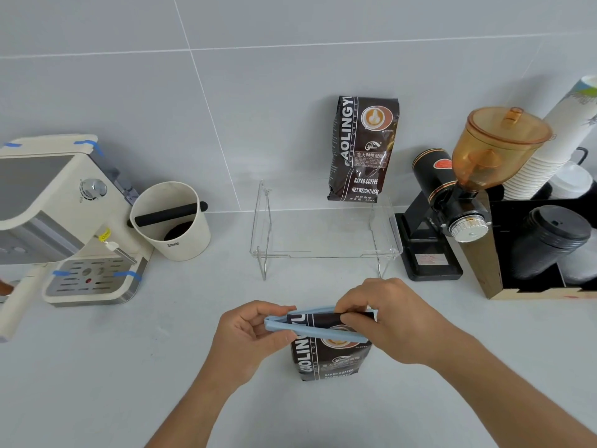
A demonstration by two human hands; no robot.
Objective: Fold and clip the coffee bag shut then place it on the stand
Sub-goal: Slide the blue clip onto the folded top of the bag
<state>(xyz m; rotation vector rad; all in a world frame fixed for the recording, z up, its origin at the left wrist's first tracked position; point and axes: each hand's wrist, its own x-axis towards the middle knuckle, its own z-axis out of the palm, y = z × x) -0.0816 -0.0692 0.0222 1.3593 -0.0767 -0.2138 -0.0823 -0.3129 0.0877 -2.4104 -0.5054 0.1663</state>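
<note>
A dark brown coffee bag point(329, 360) stands on the white counter in front of me, its top folded over. A long light-blue clip point(323, 333) lies across that fold, its two arms apart around the bag's top. My left hand point(248, 337) pinches the clip's left end. My right hand point(391, 321) grips the folded bag top and the clip's right end. Behind them stands a clear acrylic stand point(326, 253). On its far right side a second, sealed coffee bag point(361, 150) leans against the wall.
A cream espresso machine point(61, 221) and a cream knock box point(174, 221) sit at the left. A black grinder with an amber hopper point(465, 189) stands right of the stand, beside a black organiser point(542, 247) holding paper cups and lids.
</note>
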